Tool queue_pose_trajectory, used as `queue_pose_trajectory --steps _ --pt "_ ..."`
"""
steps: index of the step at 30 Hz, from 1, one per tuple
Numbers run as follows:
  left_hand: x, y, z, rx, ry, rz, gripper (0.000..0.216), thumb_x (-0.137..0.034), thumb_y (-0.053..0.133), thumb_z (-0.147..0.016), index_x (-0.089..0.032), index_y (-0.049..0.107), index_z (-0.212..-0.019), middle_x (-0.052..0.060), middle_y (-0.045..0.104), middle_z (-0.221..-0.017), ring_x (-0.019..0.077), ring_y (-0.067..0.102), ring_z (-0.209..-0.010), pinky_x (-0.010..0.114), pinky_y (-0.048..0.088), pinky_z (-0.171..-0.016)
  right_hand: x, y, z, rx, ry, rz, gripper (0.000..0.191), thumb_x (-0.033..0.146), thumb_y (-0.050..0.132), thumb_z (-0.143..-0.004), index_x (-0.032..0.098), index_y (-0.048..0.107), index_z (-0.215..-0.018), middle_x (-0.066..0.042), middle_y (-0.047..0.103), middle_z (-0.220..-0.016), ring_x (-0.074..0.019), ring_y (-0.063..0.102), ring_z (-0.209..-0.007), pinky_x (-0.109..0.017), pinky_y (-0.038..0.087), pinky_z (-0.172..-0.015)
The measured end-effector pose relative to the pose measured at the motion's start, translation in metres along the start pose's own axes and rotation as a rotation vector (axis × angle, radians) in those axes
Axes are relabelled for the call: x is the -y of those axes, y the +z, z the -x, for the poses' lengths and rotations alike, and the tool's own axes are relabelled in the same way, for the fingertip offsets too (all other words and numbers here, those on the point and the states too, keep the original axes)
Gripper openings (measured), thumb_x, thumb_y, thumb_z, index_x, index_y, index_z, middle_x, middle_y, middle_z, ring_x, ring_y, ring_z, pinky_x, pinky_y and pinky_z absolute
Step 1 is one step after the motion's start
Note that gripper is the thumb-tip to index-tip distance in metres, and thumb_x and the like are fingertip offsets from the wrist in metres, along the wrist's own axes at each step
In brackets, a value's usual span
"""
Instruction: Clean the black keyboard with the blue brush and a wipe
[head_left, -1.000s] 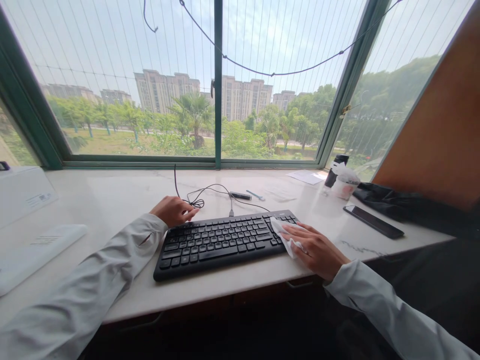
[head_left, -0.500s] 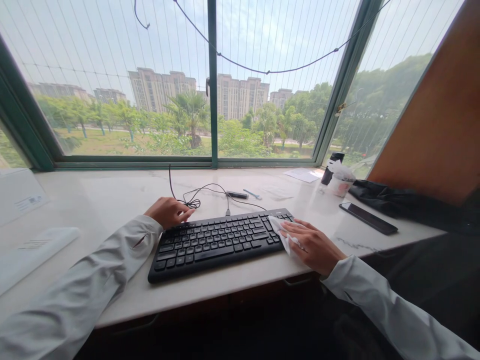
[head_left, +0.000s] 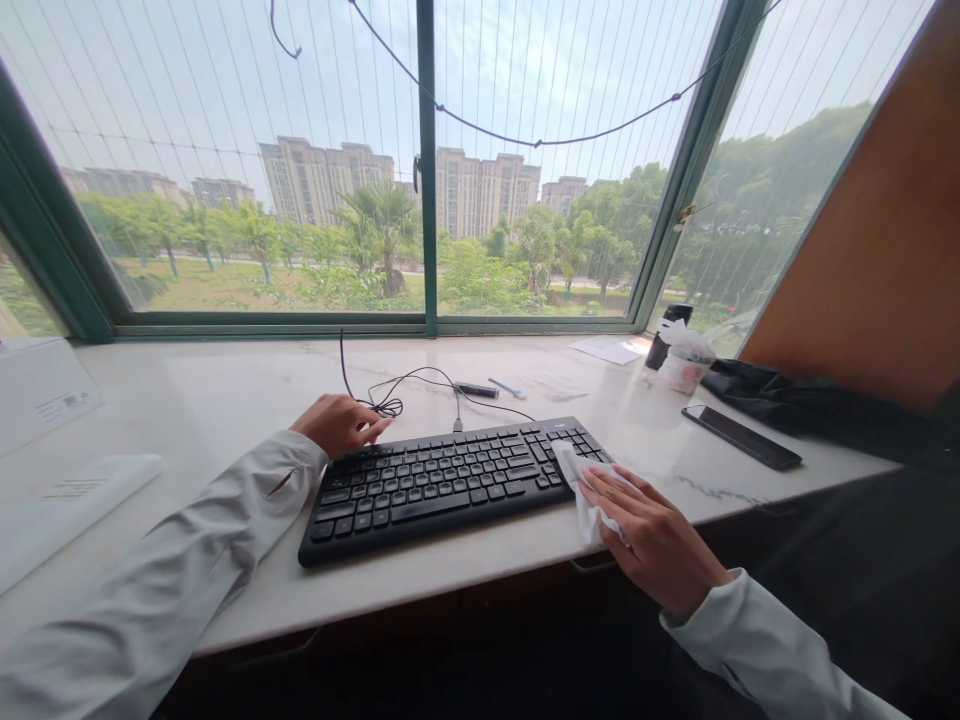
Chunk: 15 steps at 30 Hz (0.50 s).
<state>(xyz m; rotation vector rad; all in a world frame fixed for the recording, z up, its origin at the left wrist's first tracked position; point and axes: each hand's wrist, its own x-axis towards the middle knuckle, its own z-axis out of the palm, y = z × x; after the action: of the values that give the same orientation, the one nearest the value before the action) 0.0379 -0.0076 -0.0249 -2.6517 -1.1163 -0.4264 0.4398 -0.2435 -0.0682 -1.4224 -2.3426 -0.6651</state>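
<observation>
A black keyboard (head_left: pixel 442 478) lies at a slight angle on the white marbled desktop (head_left: pixel 247 385). My left hand (head_left: pixel 336 424) is at its back left corner, fingers bent and closed on that edge; the fingertips are partly hidden. At the keyboard's right end, my right hand (head_left: pixel 656 535) presses a crumpled white tissue (head_left: pixel 568 463) under its fingers. The tissue covers the lower right keys and hangs over the front edge. Behind the keyboard lies a loosely coiled black cable (head_left: pixel 386 407) with a USB plug (head_left: pixel 457 426).
Behind the keyboard are a small black stick-like item (head_left: pixel 477 390) and a thin blue tool (head_left: pixel 506 388). To the right lie a phone (head_left: pixel 741 437), a bagged cup (head_left: pixel 684 370), a black bottle (head_left: pixel 666 338) and dark cloth (head_left: pixel 795 400). A white box (head_left: pixel 45 395) stands left.
My right hand has slid with the tissue to the right and toward me, uncovering some number-pad keys. My left hand stays at the keyboard's corner.
</observation>
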Motion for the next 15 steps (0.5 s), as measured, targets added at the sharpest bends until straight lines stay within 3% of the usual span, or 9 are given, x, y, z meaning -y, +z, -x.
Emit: queue_pose_trajectory --steps 4,11,15 --pt "0.000 0.001 0.000 0.001 -0.010 -0.008 0.056 -0.054 0.037 -0.092 -0.025 0.071 -0.058 0.001 0.063 -0.052 0.0142 0.054 -0.053 0.027 0.028 -0.056 -0.013 -0.009 0.006 -0.051 0.039 -0.049 0.039 0.017 0.042 -0.095 0.014 0.061 -0.129 -0.010 0.060 -0.135 -0.0225 0.052 -0.129 -0.046 0.038 -0.113" --pt "0.000 0.001 0.001 0.013 -0.012 0.019 0.056 -0.054 0.038 -0.092 -0.023 0.071 -0.058 0.003 0.064 -0.054 0.0150 0.055 -0.054 0.028 0.030 -0.057 -0.041 -0.034 0.008 -0.331 0.356 -0.096 0.036 0.028 0.037 -0.099 0.016 0.068 -0.112 -0.009 0.071 -0.116 -0.0239 0.062 -0.116 -0.043 0.044 -0.106" --pt "-0.002 -0.001 0.001 0.012 -0.033 0.062 0.054 -0.051 0.041 -0.092 -0.022 0.072 -0.058 0.005 0.064 -0.054 0.0159 0.055 -0.054 0.029 0.032 -0.059 -0.043 -0.039 -0.003 -0.315 0.494 -0.082 0.039 0.036 0.036 -0.100 0.019 0.070 -0.107 -0.009 0.072 -0.113 -0.0263 0.065 -0.111 -0.043 0.049 -0.100"
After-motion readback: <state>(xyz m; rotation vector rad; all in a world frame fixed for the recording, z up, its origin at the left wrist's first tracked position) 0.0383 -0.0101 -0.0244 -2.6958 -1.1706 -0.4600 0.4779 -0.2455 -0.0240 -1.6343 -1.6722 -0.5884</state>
